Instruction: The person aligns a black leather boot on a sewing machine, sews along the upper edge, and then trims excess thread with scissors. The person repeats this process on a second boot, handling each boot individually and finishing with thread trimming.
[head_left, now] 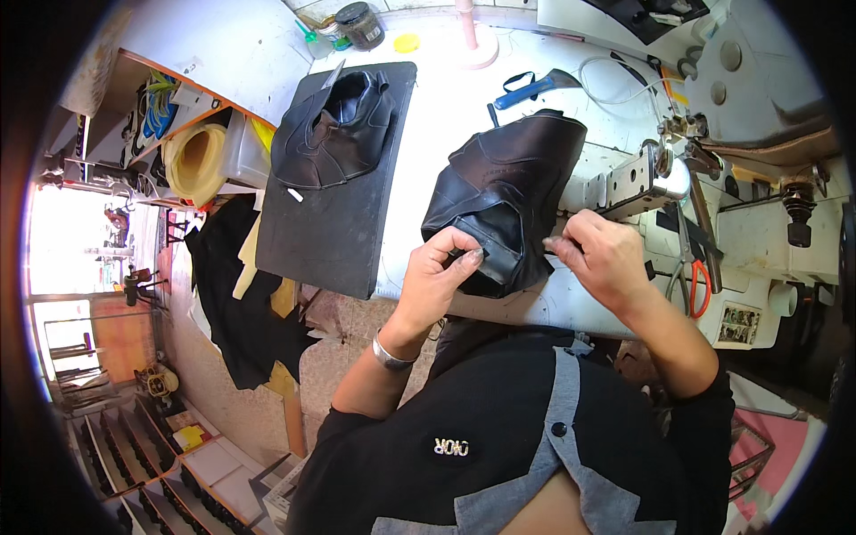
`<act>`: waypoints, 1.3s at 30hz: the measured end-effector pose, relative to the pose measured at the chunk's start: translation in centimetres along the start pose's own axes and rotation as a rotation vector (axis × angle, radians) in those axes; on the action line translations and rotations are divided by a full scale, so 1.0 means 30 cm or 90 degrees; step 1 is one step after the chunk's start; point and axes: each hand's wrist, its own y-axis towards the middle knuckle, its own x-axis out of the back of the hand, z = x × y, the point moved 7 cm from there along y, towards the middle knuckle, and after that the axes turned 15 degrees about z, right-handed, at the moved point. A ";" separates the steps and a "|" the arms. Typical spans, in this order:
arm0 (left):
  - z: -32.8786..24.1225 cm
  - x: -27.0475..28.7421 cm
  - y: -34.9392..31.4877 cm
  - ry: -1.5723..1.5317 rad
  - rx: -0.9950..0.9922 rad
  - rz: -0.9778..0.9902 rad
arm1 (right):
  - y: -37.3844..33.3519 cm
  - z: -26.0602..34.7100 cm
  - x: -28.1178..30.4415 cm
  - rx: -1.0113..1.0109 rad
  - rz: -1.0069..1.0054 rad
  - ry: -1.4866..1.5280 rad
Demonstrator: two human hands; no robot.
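Note:
A black leather shoe upper [499, 187] lies on the white worktable in front of me, its opening facing my body. My left hand [437, 272] is closed over the left side of that opening, thumb and forefinger pinched together. My right hand [602, 259] is also pinched, just off the upper's right edge. Whatever either pinch holds, if anything, is too small to make out. To the left, a second black shoe upper [334, 134] rests on a dark board [330, 232], with a small white stick [295, 195] beside it.
A sewing machine's metal arm [637, 185] stands close to the upper's right side. Beyond the upper lies a blue-handled tool [535, 90]. Orange-handled scissors [700, 287] hang at the right, while a dark jar [359, 27] stands at the far left. Black material [241, 294] lies below the table's left side.

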 end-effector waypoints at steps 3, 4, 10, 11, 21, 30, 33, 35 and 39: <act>0.028 -0.010 0.006 -0.033 0.011 -0.018 | -0.021 -0.001 -0.046 0.039 -0.042 0.220; 0.034 -0.013 0.006 -0.043 0.010 -0.024 | -0.017 0.005 -0.064 0.047 -0.048 0.243; 0.085 -0.005 -0.014 -0.119 0.010 -0.109 | 0.023 0.033 -0.146 0.043 -0.021 0.305; 0.095 -0.001 -0.021 -0.103 0.010 -0.135 | 0.025 0.041 -0.162 0.043 -0.003 0.316; 0.082 -0.030 -0.048 -0.141 -0.056 -0.189 | 0.002 0.080 -0.206 0.091 -0.056 0.268; 0.115 -0.049 -0.088 -0.324 -0.064 -0.191 | -0.044 0.123 -0.229 0.187 -0.064 0.112; 0.128 -0.058 -0.127 -0.323 -0.063 -0.231 | -0.042 0.125 -0.243 0.192 -0.062 0.117; 0.121 -0.071 -0.138 -0.238 -0.076 -0.251 | -0.039 0.126 -0.251 0.192 -0.063 0.119; 0.138 -0.072 -0.155 -0.274 -0.068 -0.341 | -0.035 0.127 -0.268 0.194 -0.059 0.128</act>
